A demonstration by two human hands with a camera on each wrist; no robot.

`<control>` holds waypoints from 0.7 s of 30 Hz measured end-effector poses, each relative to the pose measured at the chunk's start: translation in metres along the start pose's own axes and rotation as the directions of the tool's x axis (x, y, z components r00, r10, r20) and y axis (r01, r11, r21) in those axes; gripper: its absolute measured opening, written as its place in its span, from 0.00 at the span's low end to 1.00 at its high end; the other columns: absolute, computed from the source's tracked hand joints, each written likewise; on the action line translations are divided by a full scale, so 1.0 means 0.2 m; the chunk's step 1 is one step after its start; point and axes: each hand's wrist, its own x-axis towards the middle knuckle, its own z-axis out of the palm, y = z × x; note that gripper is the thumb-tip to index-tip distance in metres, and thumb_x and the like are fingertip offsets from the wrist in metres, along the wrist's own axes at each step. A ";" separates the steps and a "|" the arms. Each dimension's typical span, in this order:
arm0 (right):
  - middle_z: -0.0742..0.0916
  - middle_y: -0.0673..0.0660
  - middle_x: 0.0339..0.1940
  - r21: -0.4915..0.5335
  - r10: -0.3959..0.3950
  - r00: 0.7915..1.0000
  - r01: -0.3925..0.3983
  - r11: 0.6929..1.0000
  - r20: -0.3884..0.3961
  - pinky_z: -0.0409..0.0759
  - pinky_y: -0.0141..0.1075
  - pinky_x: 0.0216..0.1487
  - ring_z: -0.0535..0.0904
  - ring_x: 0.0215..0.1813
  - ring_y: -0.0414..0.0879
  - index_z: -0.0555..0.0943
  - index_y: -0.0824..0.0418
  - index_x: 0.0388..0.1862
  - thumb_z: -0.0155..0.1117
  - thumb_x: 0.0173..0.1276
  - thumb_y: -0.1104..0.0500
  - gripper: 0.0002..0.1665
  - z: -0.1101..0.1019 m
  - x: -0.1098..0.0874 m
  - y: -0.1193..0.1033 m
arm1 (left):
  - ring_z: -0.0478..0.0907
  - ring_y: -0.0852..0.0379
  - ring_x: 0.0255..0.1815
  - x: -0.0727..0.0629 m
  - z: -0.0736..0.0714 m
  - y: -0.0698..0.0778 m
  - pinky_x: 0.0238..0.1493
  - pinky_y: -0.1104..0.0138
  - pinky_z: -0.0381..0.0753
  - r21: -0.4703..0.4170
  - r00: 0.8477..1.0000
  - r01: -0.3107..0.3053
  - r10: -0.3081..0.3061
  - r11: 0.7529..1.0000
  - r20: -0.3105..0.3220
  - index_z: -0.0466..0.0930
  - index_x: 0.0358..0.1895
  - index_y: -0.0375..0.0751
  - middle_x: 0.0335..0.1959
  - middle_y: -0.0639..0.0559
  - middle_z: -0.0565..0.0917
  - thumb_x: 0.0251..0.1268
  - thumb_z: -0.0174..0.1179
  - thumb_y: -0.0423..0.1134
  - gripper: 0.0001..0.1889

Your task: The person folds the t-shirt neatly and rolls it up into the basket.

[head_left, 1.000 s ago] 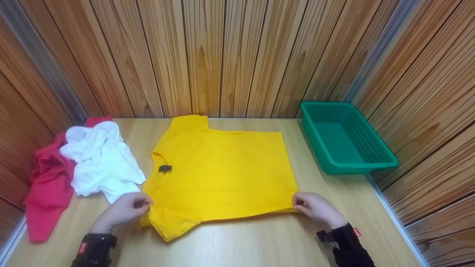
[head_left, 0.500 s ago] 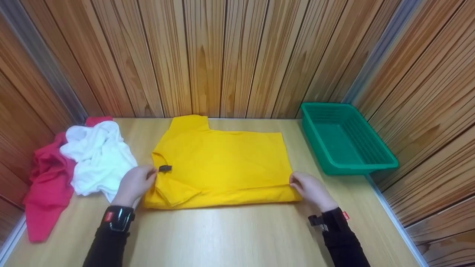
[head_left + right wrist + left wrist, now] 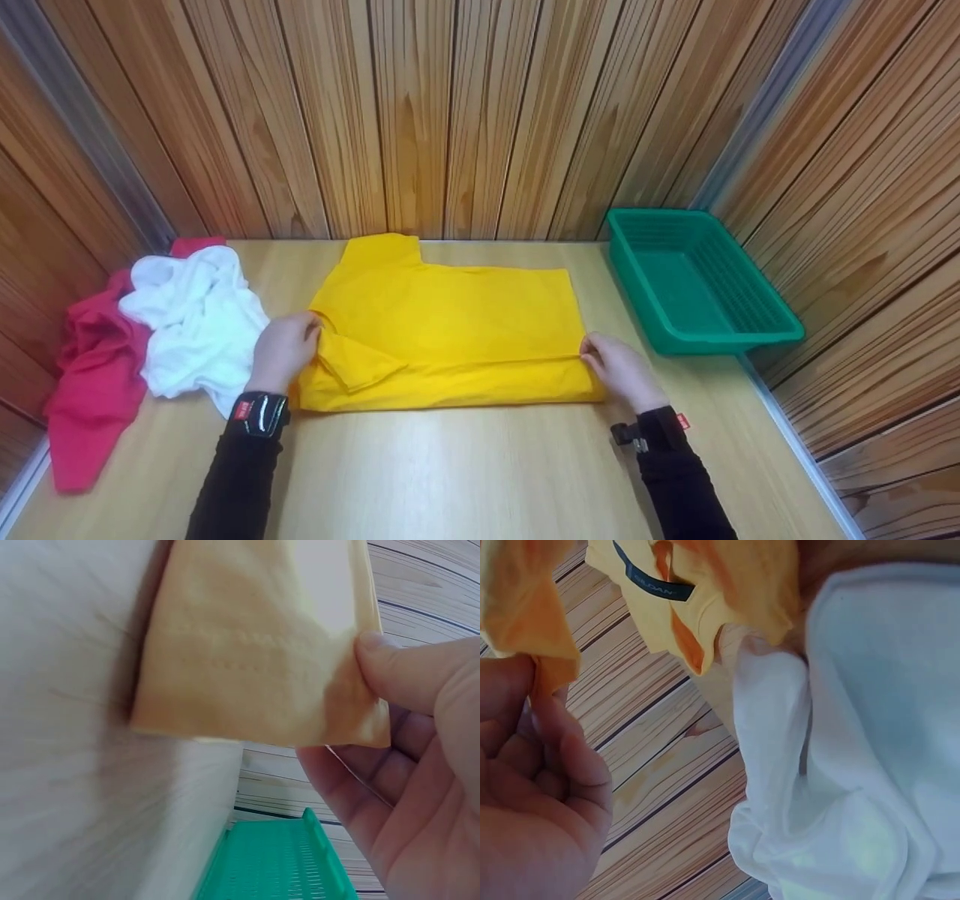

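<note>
A yellow T-shirt [image 3: 465, 315] lies sideways on the table, neck to the left and hem to the right. Its near long side is turned up in a strip, with the near sleeve [image 3: 360, 364] lying folded over the body. My left hand [image 3: 285, 349] pinches the strip's upper edge at the neck end; the neck tag [image 3: 658, 586] shows in the left wrist view. At the hem corner, my right hand [image 3: 619, 367] pinches the other end between thumb and fingers. The stitched hem [image 3: 255, 652] fills the middle of the right wrist view.
Left of the shirt, a crumpled white garment [image 3: 199, 322] lies partly over a red one [image 3: 94, 390]. A green plastic basket [image 3: 660, 341] stands at the back right, by the wall. Wood-panelled walls [image 3: 450, 120] enclose the table [image 3: 450, 480] at the back and both sides.
Both hands have moved away from the body, bringing the shirt's near side up and over into a folded strip. The near sleeve has come with it. The basket and other garments stay put.
</note>
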 end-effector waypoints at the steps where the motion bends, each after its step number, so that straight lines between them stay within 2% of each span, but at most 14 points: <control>1: 0.82 0.54 0.32 -0.001 0.002 1.000 -0.002 1.000 -0.002 0.78 0.48 0.41 0.78 0.35 0.51 0.77 0.60 0.37 0.66 0.68 0.66 0.05 0.00 0.00 0.00 | 0.81 0.34 0.38 0.00 0.00 0.00 0.44 0.44 0.77 -0.001 1.000 0.003 -0.003 1.000 -0.009 0.82 0.41 0.30 0.37 0.35 0.85 0.67 0.59 0.30 0.06; 8: 0.83 0.56 0.33 0.006 0.018 1.000 -0.018 1.000 0.010 0.78 0.49 0.41 0.78 0.36 0.52 0.77 0.61 0.37 0.65 0.68 0.66 0.05 0.03 0.04 0.03 | 0.80 0.33 0.40 0.04 0.02 0.03 0.46 0.43 0.77 -0.034 0.999 0.037 -0.038 0.999 -0.028 0.82 0.43 0.28 0.39 0.33 0.84 0.68 0.58 0.30 0.07; 14: 0.83 0.58 0.36 0.036 0.043 0.998 -0.045 0.998 0.046 0.78 0.50 0.46 0.79 0.39 0.54 0.76 0.62 0.39 0.62 0.70 0.67 0.03 0.05 0.08 0.05 | 0.80 0.32 0.43 0.08 0.03 0.05 0.48 0.44 0.77 -0.024 0.997 0.068 -0.069 0.997 -0.045 0.82 0.44 0.28 0.41 0.32 0.84 0.69 0.57 0.30 0.08; 21: 0.83 0.58 0.37 0.046 0.077 0.994 -0.081 0.996 0.082 0.77 0.50 0.48 0.79 0.41 0.55 0.76 0.65 0.39 0.60 0.71 0.67 0.02 0.08 0.11 0.08 | 0.80 0.33 0.42 0.11 0.06 0.06 0.48 0.44 0.76 -0.076 0.994 0.089 -0.093 0.993 -0.054 0.81 0.43 0.27 0.40 0.32 0.84 0.70 0.55 0.30 0.08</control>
